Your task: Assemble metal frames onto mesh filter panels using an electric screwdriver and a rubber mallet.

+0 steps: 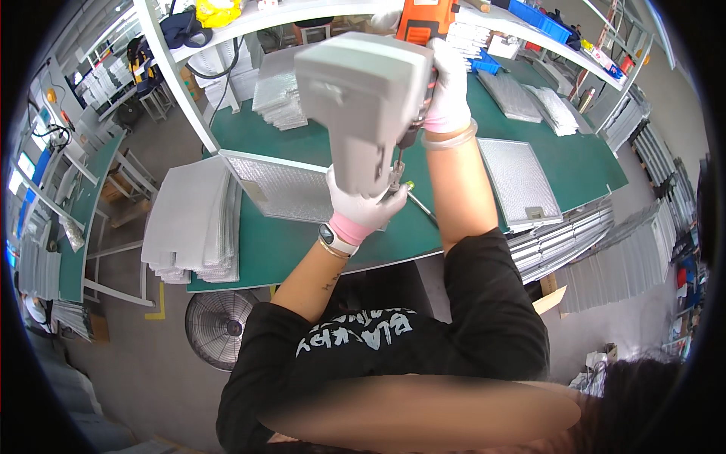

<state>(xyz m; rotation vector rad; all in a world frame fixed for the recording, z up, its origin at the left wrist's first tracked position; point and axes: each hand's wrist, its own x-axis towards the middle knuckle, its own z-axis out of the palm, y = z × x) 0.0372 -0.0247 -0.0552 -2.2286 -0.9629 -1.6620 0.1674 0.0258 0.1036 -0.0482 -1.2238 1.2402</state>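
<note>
Right hand: we see the gloved right hand (pixel 450 94) closed round the grip of an orange and black drill (pixel 426 23), held above the counter (pixel 401 242)
Left hand: the gloved left hand (pixel 352 208) is curled under the drill's slim tip, in front of a mesh panel (pixel 291 189); a grey block (pixel 363 98) hides part of it, so we cannot tell what it grips
Panel: tilted, behind the counter's front edge and left of its middle, just beside a stack (pixel 197 216) of sheets at the front left corner
Other panel: a second panel (pixel 522 178) lies flat near the counter's front edge, to the right
Slip risk: with the tip so near the left thumb, we judge a skid could hit the glove, caused by off-line pressure
Shift risk: the tilted panel might slide if its lower edge is poorly braced
Sight risk: the block could cover the contact point from our view
</note>
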